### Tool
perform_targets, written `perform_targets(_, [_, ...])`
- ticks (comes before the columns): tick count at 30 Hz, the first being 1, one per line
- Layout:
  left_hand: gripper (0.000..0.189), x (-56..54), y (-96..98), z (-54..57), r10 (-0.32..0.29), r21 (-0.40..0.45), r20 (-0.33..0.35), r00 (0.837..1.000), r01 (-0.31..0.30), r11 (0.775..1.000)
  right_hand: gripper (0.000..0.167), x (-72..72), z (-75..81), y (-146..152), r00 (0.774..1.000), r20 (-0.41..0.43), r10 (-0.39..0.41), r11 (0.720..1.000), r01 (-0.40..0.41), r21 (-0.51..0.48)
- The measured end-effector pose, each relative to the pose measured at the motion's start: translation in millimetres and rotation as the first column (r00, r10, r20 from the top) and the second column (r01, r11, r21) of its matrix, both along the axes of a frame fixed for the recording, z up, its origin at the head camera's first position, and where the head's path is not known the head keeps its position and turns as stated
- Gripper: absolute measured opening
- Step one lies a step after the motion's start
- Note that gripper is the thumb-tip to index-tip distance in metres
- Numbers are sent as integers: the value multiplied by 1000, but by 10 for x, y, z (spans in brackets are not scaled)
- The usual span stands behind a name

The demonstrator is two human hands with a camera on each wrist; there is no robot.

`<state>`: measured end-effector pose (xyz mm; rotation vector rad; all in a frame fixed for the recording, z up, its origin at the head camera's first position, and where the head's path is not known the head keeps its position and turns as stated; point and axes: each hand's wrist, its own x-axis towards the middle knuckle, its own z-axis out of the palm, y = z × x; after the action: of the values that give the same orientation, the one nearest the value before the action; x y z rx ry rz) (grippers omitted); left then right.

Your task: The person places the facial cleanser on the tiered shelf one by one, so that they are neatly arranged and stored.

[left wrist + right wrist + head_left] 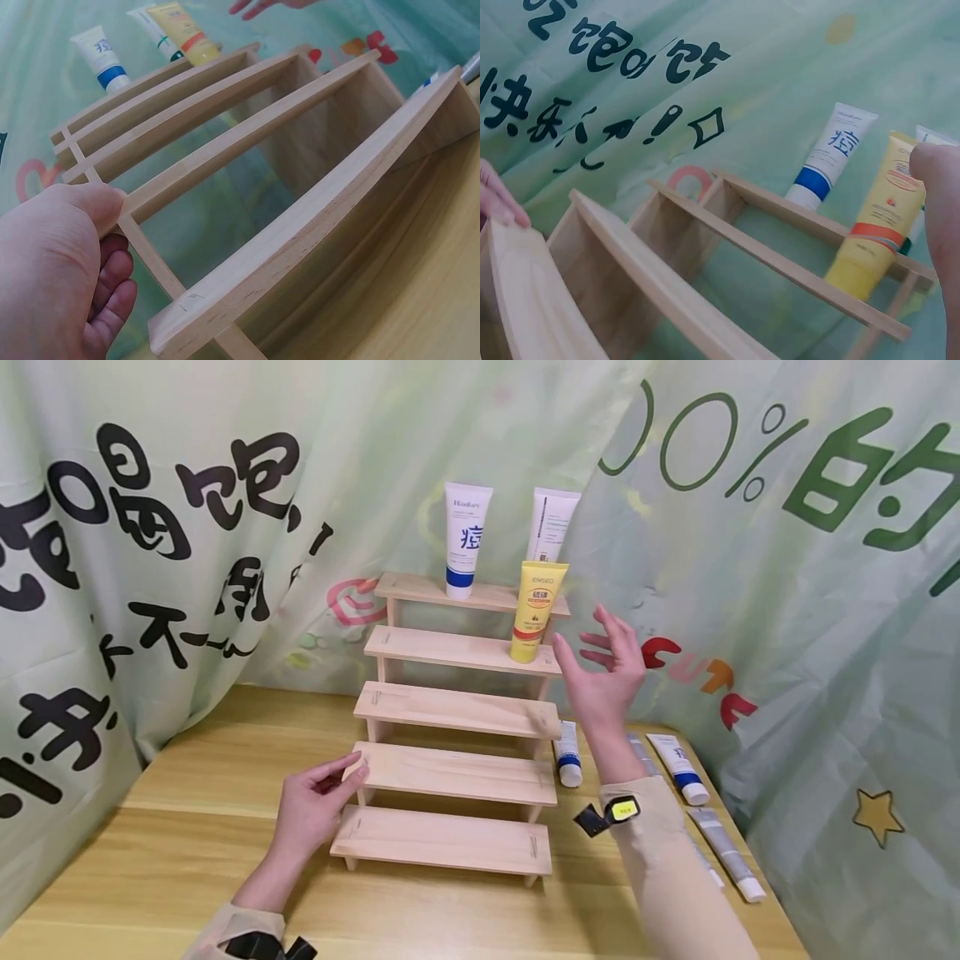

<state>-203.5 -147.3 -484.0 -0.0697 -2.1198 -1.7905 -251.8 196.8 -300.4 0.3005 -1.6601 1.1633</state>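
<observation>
A wooden stepped shelf (442, 837) stands on the table. My left hand (315, 802) grips the left end of its second-lowest step; in the left wrist view the thumb presses on the board with the fingers curled below. On the top step stand a white and blue tube (465, 539) and, at the right, a white tube (553, 522). One step lower, a yellow tube (536, 614) stands upright on its cap and partly hides the white one. Just right of the yellow tube, my right hand (606, 672) is raised, fingers spread and holding nothing.
Right of the shelf several tubes lie on the table (202, 827), among them a white and blue tube (678, 768) and a grey tube (726, 853). Another small tube (568, 754) lies close beside the shelf. A printed curtain (375, 452) hangs behind and at both sides.
</observation>
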Motion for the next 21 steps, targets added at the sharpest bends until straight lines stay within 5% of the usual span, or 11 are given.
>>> perform_targets(7, [27,2,-9,0,-4,15,-1,1000,5,1000,55,8,-216,413,996,93,-15,999,12,34])
perform_targets(14, [27,-2,-3,-7,-5,3,3,1000,5,1000,52,350,-203,652,988,157,6,990,-28,141])
perform_targets(21, [26,-3,7,2,6,5,-6,1000,-6,1000,61,393,-463,1097,952,301,-43,975,-25,219])
